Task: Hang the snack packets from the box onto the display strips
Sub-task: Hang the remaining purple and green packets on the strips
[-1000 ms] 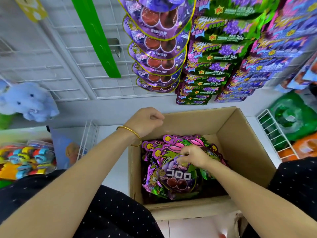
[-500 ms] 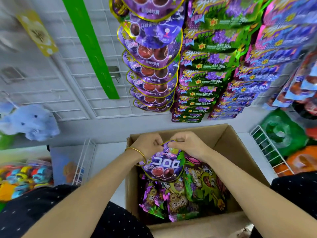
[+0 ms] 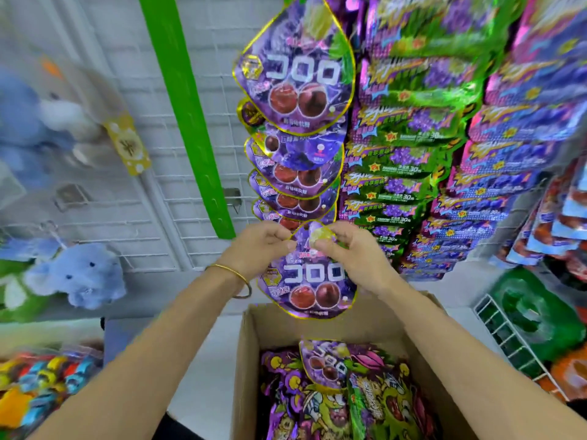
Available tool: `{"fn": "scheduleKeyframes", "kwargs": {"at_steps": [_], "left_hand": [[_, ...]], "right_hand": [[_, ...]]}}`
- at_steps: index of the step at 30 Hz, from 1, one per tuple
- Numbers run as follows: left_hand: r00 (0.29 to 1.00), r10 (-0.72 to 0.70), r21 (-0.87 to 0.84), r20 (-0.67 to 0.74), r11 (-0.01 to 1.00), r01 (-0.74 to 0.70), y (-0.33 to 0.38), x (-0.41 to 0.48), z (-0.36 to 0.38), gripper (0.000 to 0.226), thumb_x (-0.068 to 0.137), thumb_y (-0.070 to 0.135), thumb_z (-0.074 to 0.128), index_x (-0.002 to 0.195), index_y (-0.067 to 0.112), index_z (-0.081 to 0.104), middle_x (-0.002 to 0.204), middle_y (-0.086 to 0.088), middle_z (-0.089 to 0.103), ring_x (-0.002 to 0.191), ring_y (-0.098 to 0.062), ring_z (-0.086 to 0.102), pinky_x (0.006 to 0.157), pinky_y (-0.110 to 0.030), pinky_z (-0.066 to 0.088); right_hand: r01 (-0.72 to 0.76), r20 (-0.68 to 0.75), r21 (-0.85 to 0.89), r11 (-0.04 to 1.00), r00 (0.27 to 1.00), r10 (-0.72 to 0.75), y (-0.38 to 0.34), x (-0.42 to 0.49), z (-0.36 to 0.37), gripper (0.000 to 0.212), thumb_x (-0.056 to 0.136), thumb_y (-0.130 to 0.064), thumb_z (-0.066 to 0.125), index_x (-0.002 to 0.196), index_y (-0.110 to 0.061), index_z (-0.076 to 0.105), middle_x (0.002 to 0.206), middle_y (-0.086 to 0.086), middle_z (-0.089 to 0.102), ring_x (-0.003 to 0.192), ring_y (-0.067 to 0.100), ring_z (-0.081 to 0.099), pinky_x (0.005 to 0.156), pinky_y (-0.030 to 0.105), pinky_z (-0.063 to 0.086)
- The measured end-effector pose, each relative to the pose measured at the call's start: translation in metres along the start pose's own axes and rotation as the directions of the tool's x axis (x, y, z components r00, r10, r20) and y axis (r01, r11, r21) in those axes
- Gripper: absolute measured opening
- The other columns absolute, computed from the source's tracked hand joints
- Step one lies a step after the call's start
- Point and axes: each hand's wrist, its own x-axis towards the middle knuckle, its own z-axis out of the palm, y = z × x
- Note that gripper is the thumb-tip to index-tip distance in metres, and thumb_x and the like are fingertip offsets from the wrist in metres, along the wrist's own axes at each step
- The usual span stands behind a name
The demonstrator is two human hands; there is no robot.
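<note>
A purple grape snack packet [image 3: 313,285] hangs in the air above the cardboard box [image 3: 251,347]. My left hand [image 3: 259,246] and my right hand [image 3: 344,249] each pinch its top edge, just under the lowest packet of a hanging column of the same purple packets [image 3: 295,87]. The strip behind that column is hidden by the packets. An empty green display strip [image 3: 187,112] hangs to the left on the white wire grid. Inside the box lie another purple packet [image 3: 327,365] and several green and purple packets [image 3: 349,404].
Columns of green and purple grape packets [image 3: 406,154] and blue-purple ones [image 3: 514,147] fill the right side. A blue plush elephant [image 3: 79,274] hangs at the left. Coloured toys [image 3: 38,382] sit lower left; a white wire rack [image 3: 505,338] with green bags stands at the right.
Both hands have lifted the purple packet out of the box and up to the bottom of the hanging column. The view has tilted upward toward the display.
</note>
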Motion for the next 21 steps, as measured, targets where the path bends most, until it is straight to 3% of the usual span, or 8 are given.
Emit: {"fn": "scheduleKeyframes", "kwargs": {"at_steps": [2,4,7,10,12,15,18,21], "left_hand": [[0.990,0.112,0.013,-0.086,0.994,-0.111,0.039,0.013,-0.020,0.020,0.084,0.003,0.061,0.072,0.019,0.057,0.061,0.007,0.059,0.045,0.008,0.051,0.048,-0.005,0.039],[0.939,0.233,0.009,-0.253,0.971,-0.238,0.082,0.030,-0.043,0.019,0.084,0.003,0.061,0.075,0.020,0.058,0.067,0.003,0.059,0.045,0.008,0.053,0.048,-0.008,0.043],[0.797,0.393,0.080,-0.458,0.912,-0.403,0.143,0.057,-0.072,0.011,0.084,0.004,0.060,0.094,0.009,0.061,0.074,0.002,0.056,0.057,0.005,0.054,0.062,-0.015,0.044],[0.700,0.451,0.187,-0.554,0.887,-0.423,0.190,0.086,-0.092,0.030,0.084,0.010,0.062,0.112,-0.001,0.058,0.095,-0.011,0.060,0.083,-0.013,0.052,0.078,-0.027,0.046],[0.730,0.438,0.174,-0.525,0.894,-0.412,0.213,0.100,-0.099,0.027,0.086,0.014,0.061,0.110,0.002,0.060,0.101,-0.019,0.064,0.082,-0.013,0.052,0.078,-0.030,0.046],[0.832,0.352,0.063,-0.430,0.930,-0.361,0.236,0.107,-0.100,0.008,0.089,0.024,0.057,0.084,0.018,0.059,0.073,-0.001,0.063,0.054,-0.001,0.055,0.056,-0.021,0.043],[0.889,0.236,-0.069,-0.393,0.956,-0.284,0.247,0.111,-0.098,0.028,0.090,0.031,0.055,0.066,0.017,0.051,0.048,0.008,0.052,0.038,-0.001,0.047,0.045,-0.015,0.035],[0.903,0.203,-0.099,-0.379,0.961,-0.258,0.255,0.110,-0.100,0.031,0.090,0.037,0.054,0.070,0.013,0.054,0.045,0.007,0.049,0.048,-0.012,0.042,0.046,-0.020,0.033]], "right_hand": [[0.108,-0.088,-0.048,0.993,0.990,-0.112,-0.031,0.017,-0.011,0.002,0.086,-0.014,0.063,0.084,-0.014,0.064,0.083,0.003,0.062,0.080,0.012,0.055,0.077,0.030,0.042],[0.205,-0.173,-0.081,0.975,0.961,-0.216,-0.064,0.033,-0.023,0.018,0.084,-0.015,0.066,0.087,-0.030,0.058,0.086,-0.016,0.059,0.081,0.002,0.055,0.078,0.016,0.042],[0.326,-0.272,-0.158,0.932,0.893,-0.359,-0.109,0.055,-0.039,0.032,0.081,-0.015,0.069,0.102,-0.027,0.049,0.086,-0.023,0.051,0.081,-0.011,0.050,0.072,0.002,0.035],[0.417,-0.315,-0.275,0.866,0.812,-0.491,-0.146,0.082,-0.050,0.028,0.081,-0.012,0.068,0.104,-0.015,0.053,0.087,-0.020,0.052,0.078,-0.003,0.049,0.074,0.008,0.036],[0.460,-0.317,-0.341,0.820,0.765,-0.561,-0.164,0.100,-0.056,0.024,0.082,-0.009,0.067,0.104,-0.007,0.059,0.092,-0.011,0.057,0.085,-0.003,0.048,0.079,0.007,0.034],[0.477,-0.320,-0.411,0.777,0.722,-0.613,-0.183,0.123,-0.063,0.021,0.082,-0.008,0.064,0.104,-0.006,0.062,0.099,-0.002,0.064,0.091,0.002,0.052,0.082,0.012,0.036],[0.467,-0.310,-0.473,0.747,0.706,-0.637,-0.199,0.141,-0.067,0.022,0.083,-0.009,0.062,0.105,-0.008,0.062,0.106,0.004,0.066,0.101,0.019,0.058,0.086,0.026,0.038],[0.460,-0.328,-0.491,0.740,0.690,-0.646,-0.213,0.154,-0.072,0.023,0.084,-0.009,0.060,0.107,-0.009,0.061,0.108,0.004,0.065,0.103,0.022,0.057,0.089,0.032,0.040]]}}
